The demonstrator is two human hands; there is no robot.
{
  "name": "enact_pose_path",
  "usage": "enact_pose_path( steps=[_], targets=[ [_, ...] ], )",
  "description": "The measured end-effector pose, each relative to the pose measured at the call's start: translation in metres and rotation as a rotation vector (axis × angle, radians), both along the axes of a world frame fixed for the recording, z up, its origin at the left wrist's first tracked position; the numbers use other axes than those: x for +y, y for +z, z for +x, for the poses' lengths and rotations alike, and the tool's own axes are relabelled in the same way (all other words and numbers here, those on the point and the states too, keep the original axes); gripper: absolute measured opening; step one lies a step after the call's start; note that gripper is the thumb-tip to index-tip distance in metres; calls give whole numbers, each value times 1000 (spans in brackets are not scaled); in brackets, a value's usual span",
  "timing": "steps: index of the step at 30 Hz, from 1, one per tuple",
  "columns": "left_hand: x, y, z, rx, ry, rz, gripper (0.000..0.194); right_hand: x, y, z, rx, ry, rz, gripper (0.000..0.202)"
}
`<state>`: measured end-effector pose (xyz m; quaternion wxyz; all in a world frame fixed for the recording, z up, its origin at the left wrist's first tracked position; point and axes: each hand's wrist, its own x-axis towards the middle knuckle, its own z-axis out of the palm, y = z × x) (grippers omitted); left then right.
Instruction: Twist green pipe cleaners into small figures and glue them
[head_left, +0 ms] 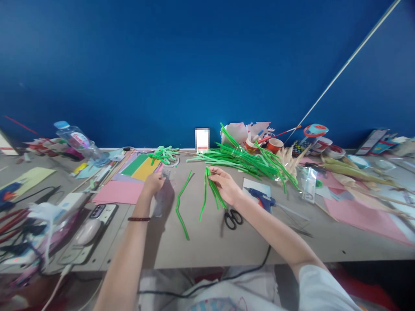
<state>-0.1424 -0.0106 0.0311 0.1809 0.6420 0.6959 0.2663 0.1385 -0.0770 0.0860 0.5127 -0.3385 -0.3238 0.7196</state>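
Note:
My right hand (223, 183) pinches the top of several bent green pipe cleaners (207, 190), whose ends hang down over the table. My left hand (154, 182) is near a clear plastic strip (160, 196), left of centre; its fingers look curled, and what they hold, if anything, is too small to tell. Between the hands a single bent green pipe cleaner (179, 209) lies on the grey table. Behind my right hand is a large pile of green pipe cleaners (236, 157). Black-handled scissors (233, 219) lie just below my right hand.
A blue glue gun (262, 198) lies right of the scissors. Pink paper (119, 192), a phone (106, 211) and a plastic bottle (76, 138) are at the left. A bright phone screen (202, 140) stands at the back. Red cups (274, 145) and corn husks (290, 160) are at the right.

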Motion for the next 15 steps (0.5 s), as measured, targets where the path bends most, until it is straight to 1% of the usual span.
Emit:
enact_pose_path(
  steps=[2, 3, 4, 5, 7, 9, 10, 11, 13, 15],
  targets=[
    [-1, 3, 5, 3, 75, 62, 16, 0, 0, 0, -3, -5, -2, 32],
    [-3, 6, 12, -39, 122, 157, 19, 0, 0, 0, -2, -12, -3, 32],
    [-6, 10, 22, -144, 90, 218, 22, 0, 0, 0, 1, -20, -3, 33],
    [-11, 13, 34, -290, 46, 233, 23, 0, 0, 0, 6, -29, 0, 33],
    [-21, 21, 64, -413, -51, 193, 26, 1, -1, 0, 20, -33, 7, 34],
    [-35, 25, 94, -828, -235, 68, 33, 2, -3, -1, 38, -26, 11, 36],
    [-42, 26, 107, -966, -302, 11, 33, 2, -4, -1, 44, -23, 11, 37],
    [-48, 26, 117, -1060, -327, -28, 32, 2, -5, -2, 50, -22, 11, 38],
    [-58, 24, 131, -1199, -289, -41, 30, 2, -8, -4, 60, -27, 7, 40],
    [-63, 20, 135, -1266, -229, -21, 28, 0, -10, -6, 66, -22, -6, 42]
  ],
)
